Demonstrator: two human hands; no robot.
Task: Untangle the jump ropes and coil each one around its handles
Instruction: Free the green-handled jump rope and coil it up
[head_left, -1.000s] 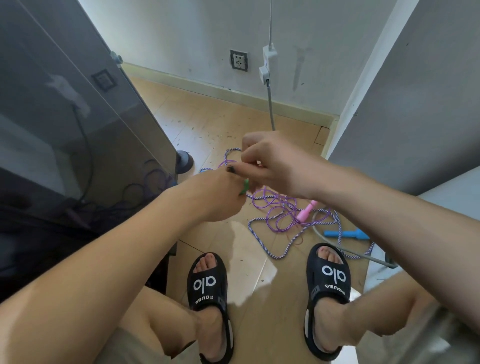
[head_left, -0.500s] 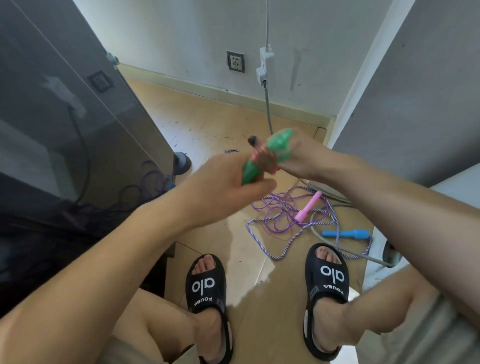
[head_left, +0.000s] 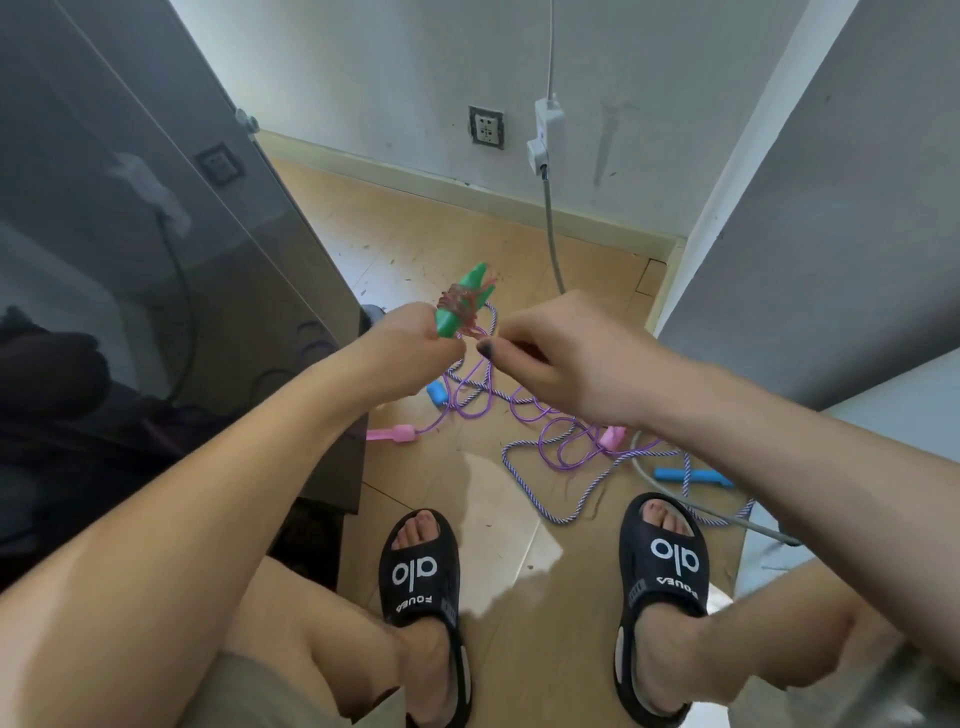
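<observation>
**Red rope nearly wound as two more wait on the floor**

Since half a second earlier, we had pulled our hands apart: the green handles (head_left: 464, 303) passed fully to our left hand (head_left: 415, 340), and our right hand (head_left: 550, 353) drew back to the right. Our left hand gripped the lower end of the paired green handles, tilting them up and away, so the red rope (head_left: 464, 306) wrapped around their middle stayed in place. Our right hand's fingers were curled, thumb and forefinger pressed together just beside the handles; we judged they pinched the rope's loose tail to keep it taut for a last turn, though the strand itself was too thin to make out. Below, on the wooden floor (head_left: 467, 249), the purple rope (head_left: 550, 431) and the blue-and-white rope (head_left: 530, 491) lay looped over one another, not yet separated. One pink handle (head_left: 395, 434) rested left of the heap, another (head_left: 613, 436) partly behind our right wrist; the blue handles (head_left: 437, 393) (head_left: 693, 476) lay well apart. We sat with black sandals (head_left: 423, 577) planted either side of the work.
</observation>
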